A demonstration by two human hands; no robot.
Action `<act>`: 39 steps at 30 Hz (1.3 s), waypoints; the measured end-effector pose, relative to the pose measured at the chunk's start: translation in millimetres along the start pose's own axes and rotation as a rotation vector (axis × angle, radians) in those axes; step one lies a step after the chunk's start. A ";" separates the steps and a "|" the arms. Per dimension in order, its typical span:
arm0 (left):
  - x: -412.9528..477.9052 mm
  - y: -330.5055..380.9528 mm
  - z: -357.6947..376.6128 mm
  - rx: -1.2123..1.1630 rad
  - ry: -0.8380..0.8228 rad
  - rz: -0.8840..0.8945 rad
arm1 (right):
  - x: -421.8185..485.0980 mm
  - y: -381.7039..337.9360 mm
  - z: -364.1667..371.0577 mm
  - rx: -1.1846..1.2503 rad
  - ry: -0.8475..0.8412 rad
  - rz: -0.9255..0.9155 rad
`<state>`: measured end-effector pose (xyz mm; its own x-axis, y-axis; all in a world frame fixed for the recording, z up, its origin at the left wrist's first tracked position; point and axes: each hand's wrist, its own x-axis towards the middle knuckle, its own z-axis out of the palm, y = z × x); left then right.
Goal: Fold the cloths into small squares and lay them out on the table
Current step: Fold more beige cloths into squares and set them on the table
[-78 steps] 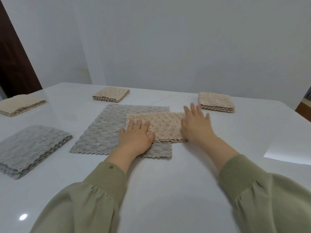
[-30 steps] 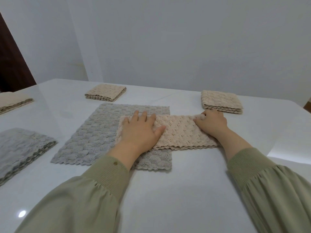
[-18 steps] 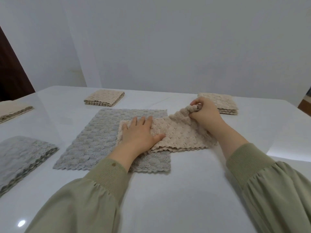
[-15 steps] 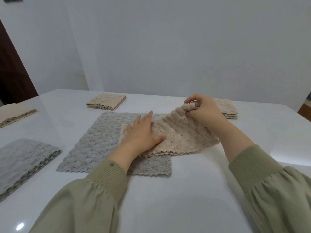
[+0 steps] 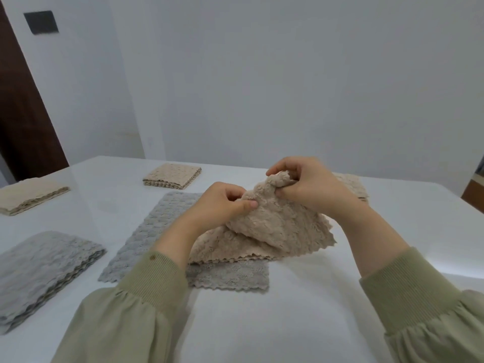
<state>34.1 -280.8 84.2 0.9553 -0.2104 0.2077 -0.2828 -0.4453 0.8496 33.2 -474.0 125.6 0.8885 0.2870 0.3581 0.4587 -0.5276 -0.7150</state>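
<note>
A beige textured cloth (image 5: 275, 229) is half lifted off the white table (image 5: 288, 323), its near scalloped edge still resting down. My right hand (image 5: 311, 187) pinches its raised far end, bunched between thumb and fingers. My left hand (image 5: 222, 203) grips the cloth just to the left of that, thumb on top. Under the beige cloth lies a flat grey cloth (image 5: 157, 231), spread out.
A folded beige square (image 5: 172, 175) sits at the back, another folded beige cloth (image 5: 353, 184) partly hidden behind my right hand. A beige stack (image 5: 28, 196) and a grey stack (image 5: 39, 268) lie at the left. A dark door (image 5: 21, 121) stands at the far left.
My right hand lifted the beige cloth's right end up and carried it leftward. My left hand went from pressing flat on the cloth to gripping it.
</note>
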 end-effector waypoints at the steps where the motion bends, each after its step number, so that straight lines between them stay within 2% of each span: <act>1: 0.5 0.2 0.2 0.016 0.029 0.005 | 0.0 0.9 -1.6 -0.048 -0.024 0.035; 5: 2.7 1.4 -2.4 0.049 0.184 0.015 | 1.4 21.0 -14.5 -0.385 -0.335 0.205; 7: 4.2 0.0 -3.9 0.043 0.256 0.011 | 4.4 38.3 -16.5 -0.411 -0.367 0.283; 9: 5.3 -1.7 -4.3 0.029 0.328 0.014 | 8.0 52.2 -15.1 -0.309 -0.289 0.332; 11: 6.3 -2.9 -4.1 0.023 0.389 0.016 | 10.4 60.6 -9.0 0.014 -0.116 0.383; 13: 7.2 -2.7 -3.9 0.027 0.421 0.014 | 12.0 63.1 -1.1 0.461 -0.002 0.437; 15: 7.8 -1.5 -3.5 0.012 0.416 -0.012 | 11.0 61.6 8.5 0.887 -0.049 0.497; 17: 8.1 0.4 -2.7 -0.011 0.410 -0.034 | 8.8 55.6 13.1 1.110 -0.166 0.526; 19: 8.2 2.5 -3.0 -0.028 0.442 -0.029 | 5.1 49.8 13.7 1.089 -0.302 0.494; 21: 7.7 5.1 -4.5 -0.051 0.489 -0.017 | 3.4 45.2 14.7 0.996 -0.341 0.465; 22: 7.2 7.7 -5.2 -0.082 0.499 -0.017 | 3.7 42.5 14.8 0.972 -0.303 0.447; 26: 4.8 23.3 -7.3 -0.308 0.450 -0.051 | 9.9 27.2 5.8 0.903 0.017 0.295; 29: 1.1 38.7 -9.6 -0.548 0.286 -0.105 | 9.3 13.7 -6.3 0.922 0.090 0.203; 31: -1.1 46.7 -10.4 -0.678 0.143 -0.145 | 8.3 10.1 -15.8 0.970 0.100 0.232; 34: -0.5 47.4 -11.4 -0.797 0.023 -0.222 | 5.5 10.1 -26.5 0.909 0.095 0.328; 37: 2.5 39.4 -8.1 -0.671 0.037 -0.254 | 9.0 22.6 -17.3 0.811 0.168 0.358; 39: 4.5 28.6 -2.7 -0.384 0.129 -0.303 | 16.1 47.5 -2.0 0.604 0.294 0.357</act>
<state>30.5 -292.1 110.8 0.9993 -0.0014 -0.0378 0.0374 -0.1126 0.9929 69.3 -496.0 98.6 0.9878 -0.0885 0.1280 0.1289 0.0049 -0.9916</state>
